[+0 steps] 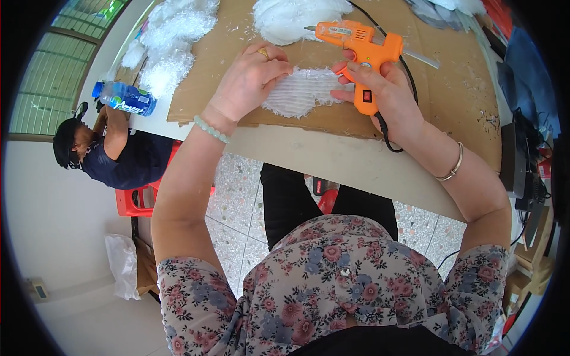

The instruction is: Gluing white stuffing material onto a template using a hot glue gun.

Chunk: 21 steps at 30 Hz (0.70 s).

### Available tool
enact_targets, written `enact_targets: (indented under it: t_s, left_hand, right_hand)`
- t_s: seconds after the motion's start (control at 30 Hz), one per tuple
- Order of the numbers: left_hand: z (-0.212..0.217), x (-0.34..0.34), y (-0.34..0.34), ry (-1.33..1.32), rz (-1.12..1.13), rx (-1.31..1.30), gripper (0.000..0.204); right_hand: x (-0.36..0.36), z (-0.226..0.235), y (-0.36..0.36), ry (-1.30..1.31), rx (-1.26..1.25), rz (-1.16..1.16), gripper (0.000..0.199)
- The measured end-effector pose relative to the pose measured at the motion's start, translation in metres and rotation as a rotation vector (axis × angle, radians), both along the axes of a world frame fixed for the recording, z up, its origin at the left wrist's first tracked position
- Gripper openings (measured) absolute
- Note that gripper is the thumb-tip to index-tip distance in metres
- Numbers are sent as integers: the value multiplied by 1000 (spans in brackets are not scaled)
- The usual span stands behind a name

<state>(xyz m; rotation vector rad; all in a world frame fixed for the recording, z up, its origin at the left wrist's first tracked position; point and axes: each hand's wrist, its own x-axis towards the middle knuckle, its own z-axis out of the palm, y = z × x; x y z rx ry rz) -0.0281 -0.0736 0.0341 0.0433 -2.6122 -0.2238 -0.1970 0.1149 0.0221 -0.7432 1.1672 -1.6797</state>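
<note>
My right hand (396, 102) is wrapped round the handle of an orange hot glue gun (380, 51), whose nozzle points left over the cardboard. A clear glue stick (423, 57) juts from its back end. Between my hands lies a white, ribbed, fuzzy-edged piece of material (300, 94). My left hand (248, 80) has its thumb and fingers pinched together at the piece's upper left edge. Fingertips of my right hand touch or almost touch its right edge. Whatever the left fingertips hold beyond this edge is too small to see.
Brown cardboard (457, 101) covers the table. White fluffy heaps (172, 44) and a white fluffy mound (291, 18) lie at the back. A blue-labelled bottle (124, 98) lies at the left edge. The gun's black cord (409, 74) curves behind my right hand. Another person (127, 148) sits at left.
</note>
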Motion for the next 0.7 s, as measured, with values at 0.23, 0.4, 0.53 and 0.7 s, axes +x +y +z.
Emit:
enact_targets:
  t_s: [0.23, 0.4, 0.53, 0.7]
  left_hand:
    - [3, 14, 10, -45, -23, -173, 18]
    - [1, 22, 10, -39, -18, 105, 16]
    - [-5, 27, 21, 37, 85, 39, 15]
    - [-7, 30, 19, 7, 39, -182, 16]
  right_hand:
    - [0, -3, 0, -5, 6, 3, 27]
    - [1, -3, 0, -3, 9, 16, 28]
    - [2, -4, 0, -1, 21, 10, 29]
    - [2, -4, -1, 17, 26, 16, 30]
